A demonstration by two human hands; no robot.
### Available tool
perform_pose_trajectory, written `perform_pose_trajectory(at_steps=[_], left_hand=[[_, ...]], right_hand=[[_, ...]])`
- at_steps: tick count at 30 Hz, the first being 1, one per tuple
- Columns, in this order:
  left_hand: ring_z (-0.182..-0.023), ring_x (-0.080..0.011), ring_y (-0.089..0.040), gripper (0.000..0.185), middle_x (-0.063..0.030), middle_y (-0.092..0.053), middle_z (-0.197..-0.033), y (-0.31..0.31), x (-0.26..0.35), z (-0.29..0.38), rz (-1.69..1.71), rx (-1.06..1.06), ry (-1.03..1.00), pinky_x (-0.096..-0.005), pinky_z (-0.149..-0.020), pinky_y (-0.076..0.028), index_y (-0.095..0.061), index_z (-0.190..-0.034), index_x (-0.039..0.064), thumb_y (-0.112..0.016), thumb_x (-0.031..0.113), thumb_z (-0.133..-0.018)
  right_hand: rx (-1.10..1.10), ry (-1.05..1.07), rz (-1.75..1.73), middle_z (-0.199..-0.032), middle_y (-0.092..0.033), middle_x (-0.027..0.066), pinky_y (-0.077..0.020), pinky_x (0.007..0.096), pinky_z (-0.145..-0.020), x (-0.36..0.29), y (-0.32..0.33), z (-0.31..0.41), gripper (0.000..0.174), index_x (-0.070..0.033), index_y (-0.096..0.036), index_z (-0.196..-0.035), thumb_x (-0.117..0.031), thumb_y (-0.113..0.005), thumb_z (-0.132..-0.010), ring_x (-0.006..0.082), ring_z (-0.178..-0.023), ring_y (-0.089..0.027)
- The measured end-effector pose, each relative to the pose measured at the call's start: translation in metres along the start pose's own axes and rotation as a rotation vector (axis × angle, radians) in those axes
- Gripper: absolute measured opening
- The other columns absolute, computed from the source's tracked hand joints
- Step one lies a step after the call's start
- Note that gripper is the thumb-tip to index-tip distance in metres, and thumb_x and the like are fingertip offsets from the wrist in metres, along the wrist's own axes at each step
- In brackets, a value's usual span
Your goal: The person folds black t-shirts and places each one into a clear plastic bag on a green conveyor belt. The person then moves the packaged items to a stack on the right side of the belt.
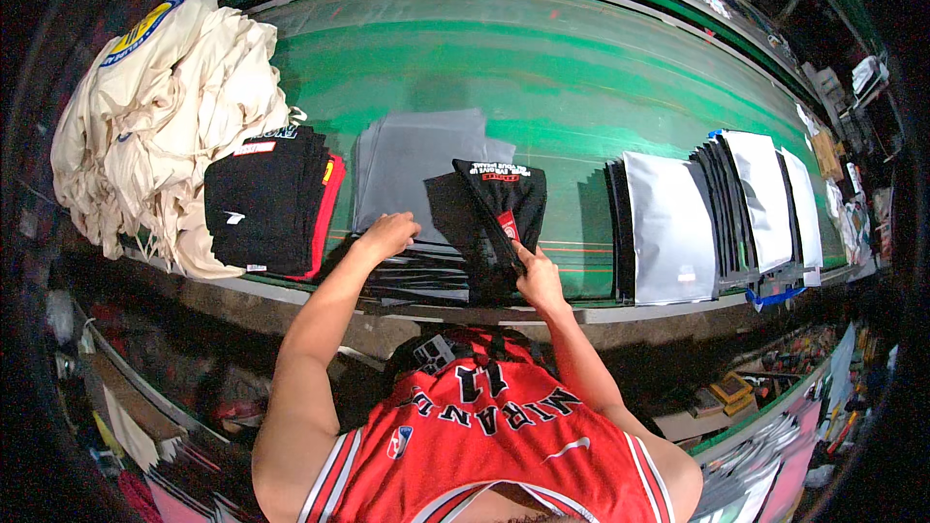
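In my right hand (541, 277) is a folded black garment (534, 192), lifted at an angle and pinched near its lower edge. White and red print runs along its top, and a red tag or patch shows near my fingers. My left hand (392, 234) is over the stack of grey plastic bags (421, 160), its fingers curled. Whether they grip a bag cannot be told. Left of it lies a pile of folded black garments (265, 211) with a red garment (322, 232) beneath.
A large heap of cream cloth (182, 102) sits at the far left of the green table (450, 43). On the right are packed grey-white bags (668, 225) and another row of bags (759, 203). Behind my body, a lower shelf (755, 414) holds assorted items.
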State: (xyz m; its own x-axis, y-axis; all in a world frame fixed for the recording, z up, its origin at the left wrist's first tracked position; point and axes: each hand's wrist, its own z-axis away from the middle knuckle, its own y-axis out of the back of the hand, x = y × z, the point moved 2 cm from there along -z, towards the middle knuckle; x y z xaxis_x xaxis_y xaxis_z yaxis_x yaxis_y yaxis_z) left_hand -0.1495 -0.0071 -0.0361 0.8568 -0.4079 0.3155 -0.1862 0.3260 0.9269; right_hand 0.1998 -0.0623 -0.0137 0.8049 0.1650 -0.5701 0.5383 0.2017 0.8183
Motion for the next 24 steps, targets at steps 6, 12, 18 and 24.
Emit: perform_pose_trajectory(at_steps=[6, 12, 18, 24], left_hand=[[-0.088, -0.0393, -0.071, 0.010, -0.0165, -0.072, -0.088, -0.003, -0.019, -0.012, 0.077, 0.040, -0.153, -0.0482, -0.076, -0.056, -0.077, -0.092, 0.006, -0.072, 0.006, -0.082], [-0.082, -0.0372, -0.074, 0.017, -0.0203, -0.075, -0.086, 0.003, -0.030, -0.026, 0.307, -0.140, -0.072, -0.0439, -0.075, -0.057, -0.079, -0.094, 0.003, -0.077, 0.008, -0.078], [-0.086, -0.0388, -0.073, 0.015, -0.0221, -0.074, -0.088, 0.030, -0.017, -0.045, 0.234, -0.077, -0.035, -0.0453, -0.077, -0.057, -0.077, -0.095, 0.001, -0.072, 0.006, -0.082], [-0.097, -0.0410, -0.065, 0.012, -0.0191, -0.066, -0.095, 0.075, 0.038, -0.081, 0.120, 0.366, -0.094, -0.0503, -0.084, -0.053, -0.073, -0.096, 0.003, -0.067, 0.010, -0.090]], right_hand=[[0.091, 0.038, -0.059, -0.121, -0.060, 0.0399, -0.0548, 0.0561, -0.091, -0.006, 0.006, 0.003, 0.073, -0.012, -0.061, -0.141, 0.005, -0.061, -0.070, 0.0532, -0.101, -0.065], [0.142, -0.002, -0.088, -0.121, -0.061, 0.0385, -0.0548, 0.0547, -0.091, -0.011, 0.021, 0.009, 0.070, -0.013, -0.064, -0.137, 0.007, -0.059, -0.070, 0.0503, -0.105, -0.065], [0.200, -0.013, -0.097, -0.117, -0.065, 0.0316, -0.0548, 0.0552, -0.088, -0.011, 0.054, 0.026, 0.066, -0.014, -0.066, -0.136, 0.006, -0.060, -0.073, 0.0483, -0.100, -0.067], [0.341, 0.006, 0.136, -0.120, -0.065, 0.0325, -0.0581, 0.0520, -0.084, 0.002, 0.105, 0.021, 0.064, -0.016, -0.067, -0.134, 0.004, -0.063, -0.073, 0.0465, -0.095, -0.069]])
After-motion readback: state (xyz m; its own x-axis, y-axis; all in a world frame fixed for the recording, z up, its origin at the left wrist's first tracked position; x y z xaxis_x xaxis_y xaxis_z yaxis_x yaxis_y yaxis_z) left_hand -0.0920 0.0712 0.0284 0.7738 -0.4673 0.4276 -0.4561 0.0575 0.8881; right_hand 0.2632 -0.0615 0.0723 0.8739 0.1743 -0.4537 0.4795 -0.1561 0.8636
